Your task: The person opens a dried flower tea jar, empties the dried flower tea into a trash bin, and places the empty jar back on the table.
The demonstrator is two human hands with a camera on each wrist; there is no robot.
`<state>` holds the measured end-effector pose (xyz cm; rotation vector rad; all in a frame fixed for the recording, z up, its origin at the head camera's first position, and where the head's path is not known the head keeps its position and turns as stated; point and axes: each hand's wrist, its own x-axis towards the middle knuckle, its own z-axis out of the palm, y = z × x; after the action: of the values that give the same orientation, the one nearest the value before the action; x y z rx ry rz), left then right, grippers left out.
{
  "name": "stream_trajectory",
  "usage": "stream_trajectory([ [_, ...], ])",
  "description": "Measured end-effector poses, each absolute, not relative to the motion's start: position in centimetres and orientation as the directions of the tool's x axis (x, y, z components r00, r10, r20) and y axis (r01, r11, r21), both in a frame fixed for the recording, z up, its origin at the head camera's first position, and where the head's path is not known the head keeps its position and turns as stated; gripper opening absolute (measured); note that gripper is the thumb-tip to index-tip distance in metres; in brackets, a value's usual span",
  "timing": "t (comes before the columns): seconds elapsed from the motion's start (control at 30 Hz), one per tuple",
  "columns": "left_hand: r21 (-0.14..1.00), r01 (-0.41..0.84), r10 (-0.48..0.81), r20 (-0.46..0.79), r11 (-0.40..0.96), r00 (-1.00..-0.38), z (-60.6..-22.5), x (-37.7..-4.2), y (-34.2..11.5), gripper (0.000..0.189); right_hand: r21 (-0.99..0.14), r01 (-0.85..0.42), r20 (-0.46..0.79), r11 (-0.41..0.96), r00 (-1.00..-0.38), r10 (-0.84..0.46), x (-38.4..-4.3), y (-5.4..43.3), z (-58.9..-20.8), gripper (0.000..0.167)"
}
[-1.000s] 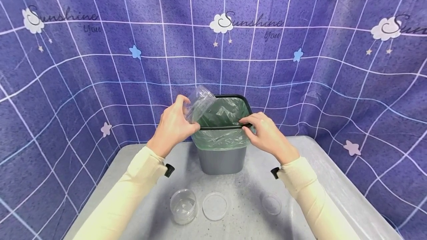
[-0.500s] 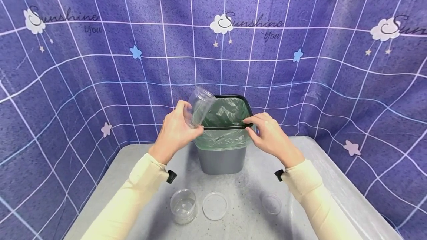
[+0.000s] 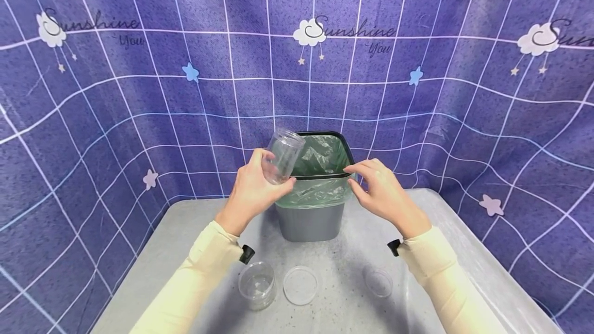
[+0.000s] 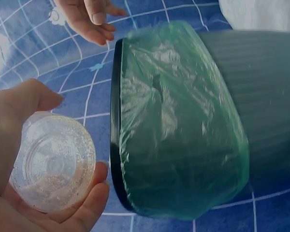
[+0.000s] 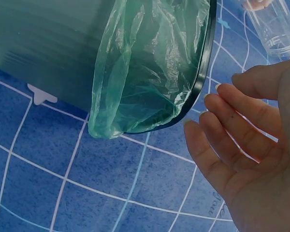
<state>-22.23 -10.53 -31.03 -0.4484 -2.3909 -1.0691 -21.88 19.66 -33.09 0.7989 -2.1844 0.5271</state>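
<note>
My left hand (image 3: 257,184) grips a clear plastic jar (image 3: 285,153), tilted with its mouth up and to the right, at the left side of a grey bin (image 3: 311,223). In the left wrist view the jar's round base (image 4: 55,162) faces the camera. The bin has a black rim (image 3: 320,176) and a green bag (image 3: 315,192) folded over its edge. My right hand (image 3: 382,192) is beside the rim's right corner, its relaxed fingers (image 5: 227,125) apart from the bin and holding nothing in the right wrist view. What lies deep in the bin is hidden.
On the grey table (image 3: 343,303) in front stand a second clear jar (image 3: 257,287), a clear round lid (image 3: 300,285) beside it and a smaller clear lid (image 3: 378,282) farther right. A purple gridded curtain (image 3: 241,66) surrounds the table's back and sides.
My left hand has shifted right and slightly down with the jar, which now leans less. The right hand has drawn off the rim to the right, and its fingers have come away from the bin.
</note>
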Motion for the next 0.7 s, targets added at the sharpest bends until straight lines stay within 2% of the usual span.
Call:
stream_trajectory([
  [0.17, 0.643, 0.474, 0.099, 0.529, 0.601, -0.843, -31.7, -21.9, -10.1, 0.067, -0.109, -0.680, 0.762, 0.725, -0.525, -0.379, -21.5, 20.1, -33.4, 0.023],
  [0.7, 0.647, 0.483, 0.100, 0.535, 0.590, -0.839, -33.3, -21.1, -10.0, 0.063, -0.101, -0.647, 0.777, 0.755, -0.526, -0.347, -20.3, 22.5, -35.1, 0.022],
])
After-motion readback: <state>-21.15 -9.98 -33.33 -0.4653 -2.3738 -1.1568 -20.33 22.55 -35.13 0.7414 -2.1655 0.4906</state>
